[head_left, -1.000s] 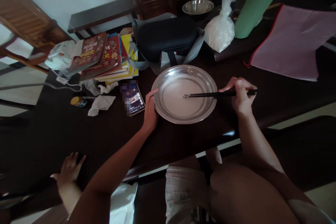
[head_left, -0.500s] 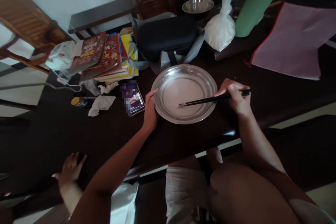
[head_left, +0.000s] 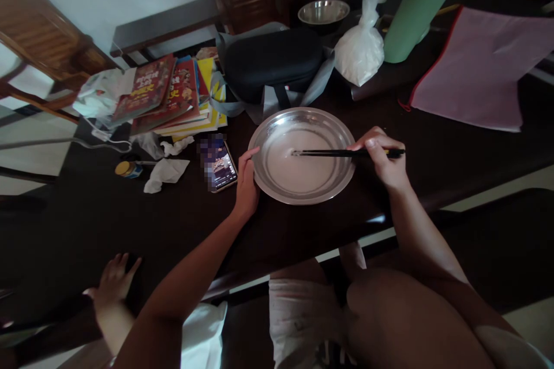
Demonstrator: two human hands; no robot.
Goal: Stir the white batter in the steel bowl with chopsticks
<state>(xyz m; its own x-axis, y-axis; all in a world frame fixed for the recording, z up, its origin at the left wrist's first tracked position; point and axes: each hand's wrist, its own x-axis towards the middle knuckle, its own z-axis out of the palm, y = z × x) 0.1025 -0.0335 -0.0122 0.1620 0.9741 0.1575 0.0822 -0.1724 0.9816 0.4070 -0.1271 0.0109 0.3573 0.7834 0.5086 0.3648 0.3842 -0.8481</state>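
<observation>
Metal basin (head_left: 302, 199) of pale, milky liquid (head_left: 298, 177) sits on a dark table (head_left: 194, 219), directly in front of a seated person, with a black case (head_left: 272, 60) just behind it. The right hand's (head_left: 381, 158) grip is closed on a pair of black chopsticks (head_left: 329, 153), which slant across the right rim, their tips together in the liquid near the middle. The left hand (head_left: 246, 187) lies along the left side, a fingertip over the rim; how firmly that grip is closed cannot be told. The likeliest mishap is a spill: a hard sideways push of the chopsticks against the wall, or the right hand bearing down on the rim, could slide or tip the wide basin should the left hand's hold slacken. A lit phone (head_left: 220, 165) lies just beside that hand, in line for any slop over the left edge, with crumpled tissue (head_left: 167, 174) farther out. A brisk stir could also throw drops over the sloping wall, and a loose hold might let the tips cross or slip. Another person's hand (head_left: 113, 279) rests on the table at lower left, well apart from the basin.
</observation>
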